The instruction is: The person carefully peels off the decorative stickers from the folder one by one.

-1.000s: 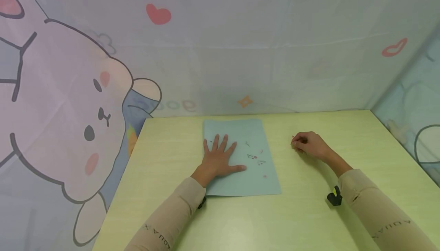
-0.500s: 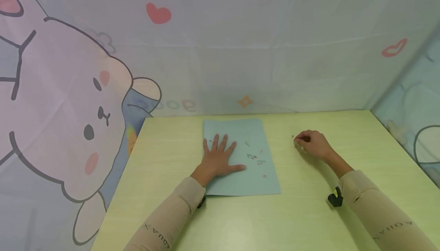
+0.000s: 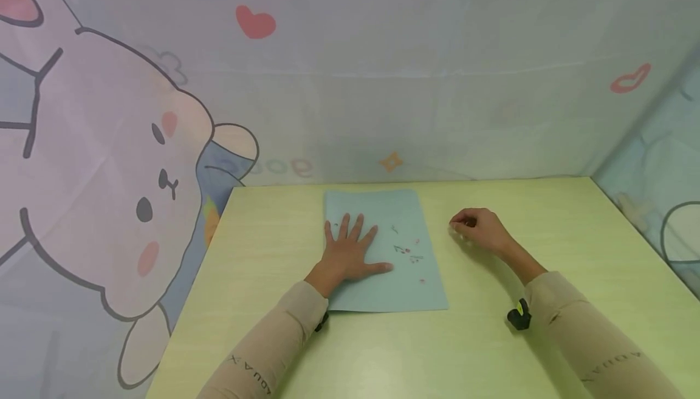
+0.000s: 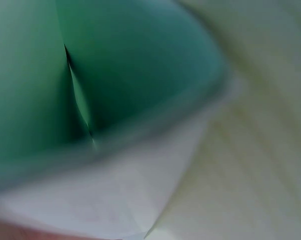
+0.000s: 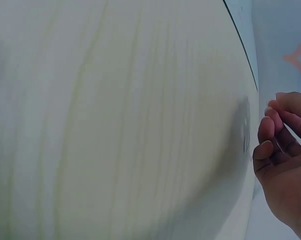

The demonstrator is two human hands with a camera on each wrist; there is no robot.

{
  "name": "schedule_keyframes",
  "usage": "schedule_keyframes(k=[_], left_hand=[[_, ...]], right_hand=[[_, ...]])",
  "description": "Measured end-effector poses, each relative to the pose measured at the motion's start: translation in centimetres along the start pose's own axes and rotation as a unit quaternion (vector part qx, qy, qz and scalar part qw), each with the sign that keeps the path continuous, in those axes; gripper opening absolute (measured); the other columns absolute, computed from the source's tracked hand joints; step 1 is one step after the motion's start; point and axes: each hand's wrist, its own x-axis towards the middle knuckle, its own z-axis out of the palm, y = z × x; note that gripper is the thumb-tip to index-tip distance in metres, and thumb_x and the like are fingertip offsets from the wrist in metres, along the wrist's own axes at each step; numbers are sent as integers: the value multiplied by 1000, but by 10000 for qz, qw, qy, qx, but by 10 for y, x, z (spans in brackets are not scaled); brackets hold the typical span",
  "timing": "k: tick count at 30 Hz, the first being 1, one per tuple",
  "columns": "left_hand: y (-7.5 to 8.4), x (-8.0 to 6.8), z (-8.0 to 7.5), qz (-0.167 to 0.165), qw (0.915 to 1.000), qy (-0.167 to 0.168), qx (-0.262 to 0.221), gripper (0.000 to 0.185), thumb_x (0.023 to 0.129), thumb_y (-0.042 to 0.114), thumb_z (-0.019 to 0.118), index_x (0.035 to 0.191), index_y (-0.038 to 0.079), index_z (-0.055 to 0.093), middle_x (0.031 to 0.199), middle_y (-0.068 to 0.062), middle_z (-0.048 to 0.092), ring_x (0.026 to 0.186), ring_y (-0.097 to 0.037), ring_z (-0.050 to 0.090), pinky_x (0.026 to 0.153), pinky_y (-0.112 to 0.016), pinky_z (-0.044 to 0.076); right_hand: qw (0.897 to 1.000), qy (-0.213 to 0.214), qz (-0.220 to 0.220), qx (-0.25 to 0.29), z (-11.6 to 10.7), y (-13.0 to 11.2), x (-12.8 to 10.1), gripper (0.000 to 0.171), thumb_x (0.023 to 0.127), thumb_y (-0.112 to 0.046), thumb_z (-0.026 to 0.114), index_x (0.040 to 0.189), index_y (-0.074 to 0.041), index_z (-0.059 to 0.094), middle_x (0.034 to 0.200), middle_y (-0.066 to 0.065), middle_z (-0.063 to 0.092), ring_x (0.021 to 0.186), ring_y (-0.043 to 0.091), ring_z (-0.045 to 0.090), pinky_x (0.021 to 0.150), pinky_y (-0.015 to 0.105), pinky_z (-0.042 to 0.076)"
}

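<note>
A light blue-green paper [image 3: 383, 204], seemingly folded, lies on the table in the head view. My left hand [image 3: 350, 256] rests flat on its left part, fingers spread. Small printed-looking marks, music notes [image 3: 401, 249] and tiny red shapes among them, show right of that hand. Over the table beyond the paper's right edge is my right hand [image 3: 478, 229]. Its thumb and forefinger tips meet in a pinch on a tiny reddish piece, too small to make out; the other fingers are curled, as the right wrist view's hand [image 5: 285, 150] shows.
The yellow-green table [image 3: 394, 356] ends at a hung cloth [image 3: 355, 101] with hearts and a cartoon figure. In the right wrist view, small dark-lined marks [image 5: 246, 137] lie on the table beside the fingers. The paper's folded sheet [image 4: 140, 65] gapes in the left wrist view.
My right hand first edges slightly right, then shifts left towards the paper. The little red spot beside its fingertips no longer shows. My left hand and the paper stay in place.
</note>
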Motion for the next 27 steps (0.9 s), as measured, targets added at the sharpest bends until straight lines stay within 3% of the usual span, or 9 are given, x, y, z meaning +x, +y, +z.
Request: schedule_keyframes(k=[9,20,27], left_hand=[[1,0,-1,-5,10000,-8,8,102,90,87,51,170,28,28,178,-11,11,163,-41,3,121,-75,3],[2,4,2,-101,9997,-104,175,104,89,91,46,171,31,24,178,-9,8,163,-41,0,122,-74,2],[1,4,3,-82,9997,-109,193,104,89,92,45,171,31,22,178,-9,7,163,-40,-1,122,-74,2]], right_hand=[[9990,-264,-147,314,25,-15,11,19,103,-15,70,116,-2,77,92,7,72,76,22,67,65,31,53],[9985,-190,-506,-36,42,-23,14,15,98,-11,74,111,-7,79,89,0,70,78,16,63,75,35,50],[9984,-199,-526,86,48,-25,11,17,96,-14,80,112,-7,79,94,2,70,82,17,62,75,34,52]])
